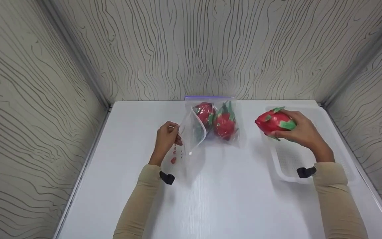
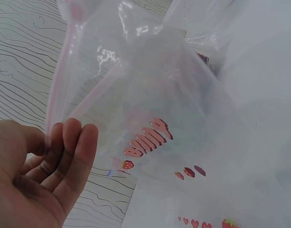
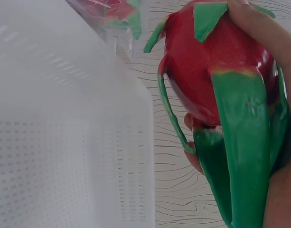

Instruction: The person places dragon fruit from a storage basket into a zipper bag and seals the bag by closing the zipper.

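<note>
My left hand (image 1: pixel 168 137) pinches the rim of a clear zip bag (image 2: pixel 183 133) between thumb and fingers. In the left wrist view the bag has a pinkish zip edge, red lettering and small strawberry prints; its mouth gapes toward the right in the head view. My right hand (image 1: pixel 305 131) grips a red dragon fruit (image 1: pixel 275 121) with green leaf scales, held up over the near-left part of a white basket (image 1: pixel 279 166). Behind the held bag lies another clear bag with a purple zip (image 1: pixel 210 98), containing two dragon fruits (image 1: pixel 224 126).
The perforated basket stands at the right of the white table (image 1: pixel 230 199). Wood-grain panels (image 1: pixel 211 49) rise at the back and both sides. Dark wrist cameras (image 1: pixel 167 178) sit on both sleeves.
</note>
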`<action>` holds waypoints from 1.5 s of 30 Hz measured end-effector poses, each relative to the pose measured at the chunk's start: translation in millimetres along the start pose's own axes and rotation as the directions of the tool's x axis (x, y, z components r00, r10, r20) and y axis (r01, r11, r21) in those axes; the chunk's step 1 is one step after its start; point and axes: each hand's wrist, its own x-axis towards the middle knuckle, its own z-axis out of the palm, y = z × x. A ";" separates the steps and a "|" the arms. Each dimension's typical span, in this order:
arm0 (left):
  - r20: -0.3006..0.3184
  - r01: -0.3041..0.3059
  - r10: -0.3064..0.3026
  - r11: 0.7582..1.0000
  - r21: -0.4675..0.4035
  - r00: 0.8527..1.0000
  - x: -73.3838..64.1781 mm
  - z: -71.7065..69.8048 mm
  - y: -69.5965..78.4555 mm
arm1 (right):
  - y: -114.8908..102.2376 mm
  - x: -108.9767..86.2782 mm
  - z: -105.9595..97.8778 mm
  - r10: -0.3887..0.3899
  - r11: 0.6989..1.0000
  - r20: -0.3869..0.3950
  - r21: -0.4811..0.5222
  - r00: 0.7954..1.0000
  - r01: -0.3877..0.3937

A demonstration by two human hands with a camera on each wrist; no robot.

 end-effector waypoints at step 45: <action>0.003 -0.027 0.027 0.999 -0.028 1.000 -1.5 2.3 3.5 | -43.4 24.6 14.6 -0.053 0.997 -0.013 0.047 0.999 0.053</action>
